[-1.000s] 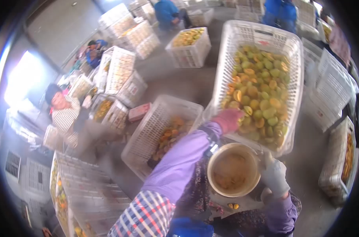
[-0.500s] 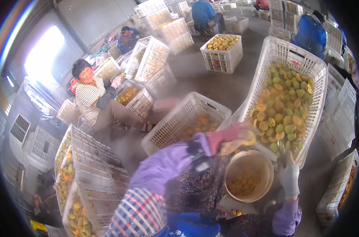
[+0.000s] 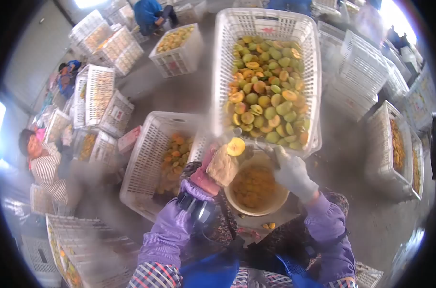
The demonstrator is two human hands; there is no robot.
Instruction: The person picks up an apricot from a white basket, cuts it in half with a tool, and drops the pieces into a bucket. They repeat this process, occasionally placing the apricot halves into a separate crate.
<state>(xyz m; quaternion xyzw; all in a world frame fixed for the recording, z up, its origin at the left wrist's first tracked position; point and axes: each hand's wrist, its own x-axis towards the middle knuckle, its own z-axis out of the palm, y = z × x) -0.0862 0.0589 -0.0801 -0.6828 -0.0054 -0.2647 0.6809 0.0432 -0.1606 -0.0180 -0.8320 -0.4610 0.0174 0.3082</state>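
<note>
1. Floor packed with plastic baskets; fruit crate [image 3: 268, 21] sits at 12 o'clock from the bucket [image 3: 254, 212].
2. Your left hand [image 3: 217, 168] grip grasps the fruit half [image 3: 235, 146] at the bucket's 11 o'clock rim.
3. Your right hand [image 3: 291, 172] is at 1 o'clock; I cannot tell its grip.

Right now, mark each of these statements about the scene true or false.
1. The left hand holds a halved fruit close to the bucket. True.
2. The bucket is empty. False: orange-yellow pieces lie inside it.
3. The big crate ahead holds green and yellow fruit. True.
4. Both hands are bare. False: both wear gloves, and the one on the right hand is pale.
5. The crate on the left is piled to its rim. False: only a low layer of orange fruit lies in it.
</note>
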